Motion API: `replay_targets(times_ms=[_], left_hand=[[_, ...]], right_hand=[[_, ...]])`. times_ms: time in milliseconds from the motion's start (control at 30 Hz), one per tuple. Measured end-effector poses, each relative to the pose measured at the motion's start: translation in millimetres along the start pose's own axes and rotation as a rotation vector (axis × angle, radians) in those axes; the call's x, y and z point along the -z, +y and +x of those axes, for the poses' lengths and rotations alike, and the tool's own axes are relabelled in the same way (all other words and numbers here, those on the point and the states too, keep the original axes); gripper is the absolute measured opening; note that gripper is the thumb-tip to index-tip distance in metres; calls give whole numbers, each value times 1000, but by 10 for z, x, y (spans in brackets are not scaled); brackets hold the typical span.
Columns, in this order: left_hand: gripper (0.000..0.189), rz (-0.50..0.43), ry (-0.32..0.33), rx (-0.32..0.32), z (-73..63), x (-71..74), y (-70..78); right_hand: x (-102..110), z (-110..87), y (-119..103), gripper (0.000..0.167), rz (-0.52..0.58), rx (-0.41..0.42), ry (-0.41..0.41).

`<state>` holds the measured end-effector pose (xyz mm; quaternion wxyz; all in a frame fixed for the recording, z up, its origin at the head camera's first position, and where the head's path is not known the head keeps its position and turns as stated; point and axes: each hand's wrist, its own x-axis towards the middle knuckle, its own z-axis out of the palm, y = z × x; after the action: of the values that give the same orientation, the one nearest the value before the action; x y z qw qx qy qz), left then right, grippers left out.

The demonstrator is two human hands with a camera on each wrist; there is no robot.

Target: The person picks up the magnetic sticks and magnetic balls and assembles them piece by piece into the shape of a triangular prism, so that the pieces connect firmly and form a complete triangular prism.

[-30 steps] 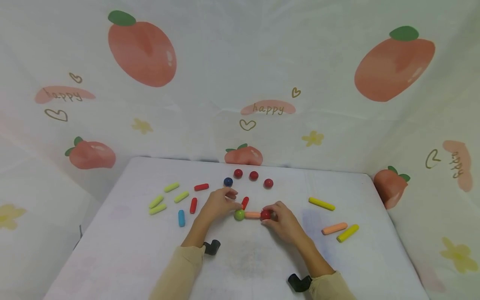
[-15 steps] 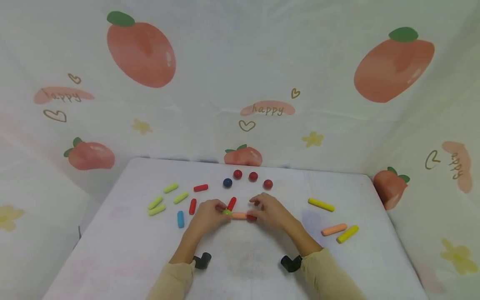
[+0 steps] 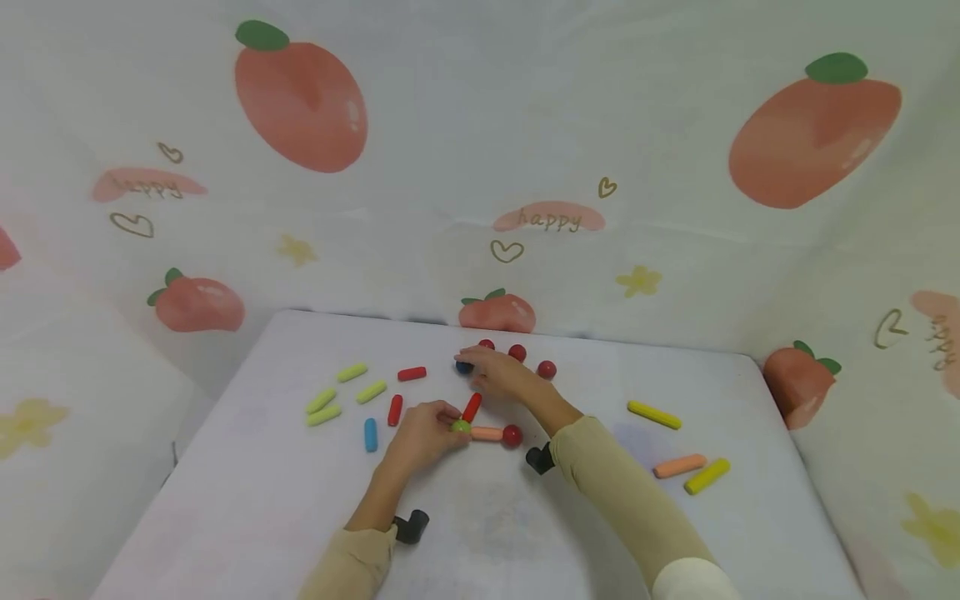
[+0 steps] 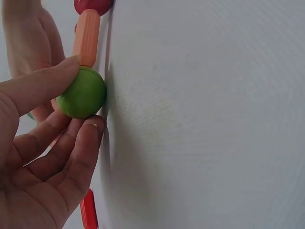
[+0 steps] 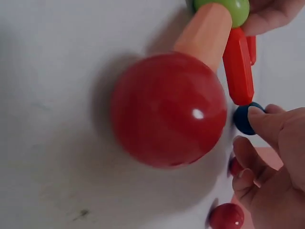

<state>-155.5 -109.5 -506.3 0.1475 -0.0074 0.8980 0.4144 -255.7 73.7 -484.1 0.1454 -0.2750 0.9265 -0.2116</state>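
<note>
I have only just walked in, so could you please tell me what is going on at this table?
A person's left hand pinches a green ball, with a red stick and an orange stick meeting it; a red ball sits at the orange stick's far end. The right hand is at a blue ball, though whether it grips it is unclear. Loose sticks lie on the table to either side.

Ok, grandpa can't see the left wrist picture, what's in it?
A left hand pinches a green ball, with an orange ridged stick running from it to a red ball cut off at the top. A red stick shows near the bottom, and a pale tabletop fills the right.
</note>
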Motion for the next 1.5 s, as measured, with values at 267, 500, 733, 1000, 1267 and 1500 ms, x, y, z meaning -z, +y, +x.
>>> replay_targets(times_ms=[267,500,733,1000,1267,1500], left_hand=[[39,-4,-13,9,-1,-34,18],[41,24,-7,26,-17,-38,38],[41,33,-14,-8,16,-58,72],[39,53,-39,-42,87,-122,116],[38,104,-59,-95,125,-165,220],[38,125,-54,-131,171,-211,293]], right_hand=[[30,1,-15,37,-61,-58,15],[50,-265,98,39,-28,-103,68],[4,-537,283,39,79,-114,120],[-111,-739,418,39,159,-147,168],[-153,-855,526,37,282,-164,206],[-141,-942,599,44,285,-149,183]])
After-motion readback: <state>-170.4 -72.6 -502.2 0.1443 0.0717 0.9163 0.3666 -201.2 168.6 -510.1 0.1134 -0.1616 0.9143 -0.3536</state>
